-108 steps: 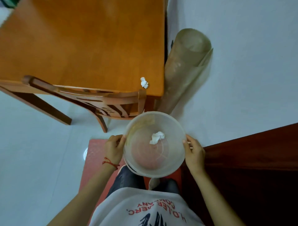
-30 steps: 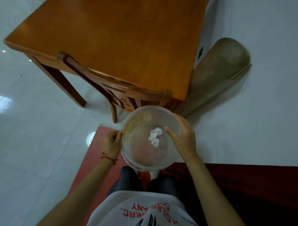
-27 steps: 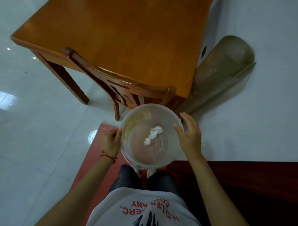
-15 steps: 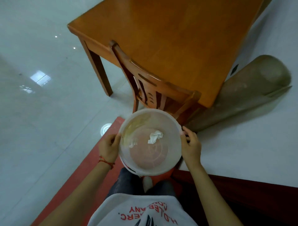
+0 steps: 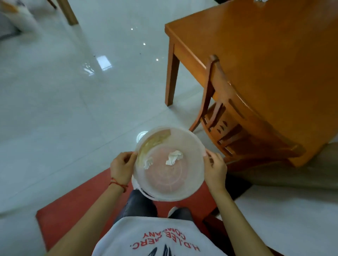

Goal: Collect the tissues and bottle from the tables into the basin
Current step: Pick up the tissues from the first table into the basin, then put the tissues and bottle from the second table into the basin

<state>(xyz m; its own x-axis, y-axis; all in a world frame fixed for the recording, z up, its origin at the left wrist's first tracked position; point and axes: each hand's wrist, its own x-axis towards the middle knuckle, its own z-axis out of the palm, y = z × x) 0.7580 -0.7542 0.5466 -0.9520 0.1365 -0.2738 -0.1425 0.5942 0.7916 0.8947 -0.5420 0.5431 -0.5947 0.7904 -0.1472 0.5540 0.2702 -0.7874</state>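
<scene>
I hold a translucent plastic basin (image 5: 190, 190) in front of my waist. My left hand (image 5: 122, 167) grips its left rim and my right hand (image 5: 214, 169) grips its right rim. Two crumpled white tissues lie inside: a larger tissue (image 5: 174, 157) near the middle and a smaller tissue (image 5: 148, 162) near the left wall. An orange wooden table (image 5: 265, 54) stands to the upper right, and something white (image 5: 260, 1) shows at its far edge, cut off by the frame. No bottle is in view.
A wooden chair (image 5: 230, 117) is pushed under the table's near side, just right of the basin. I stand on a red mat (image 5: 76, 204) on a glossy white tile floor (image 5: 73, 102). Another table leg (image 5: 67, 11) stands at the top left.
The tissue on the table corner went into the basin from my right hand, which then returned to the rim. My view has since swung left, away from the wall.
</scene>
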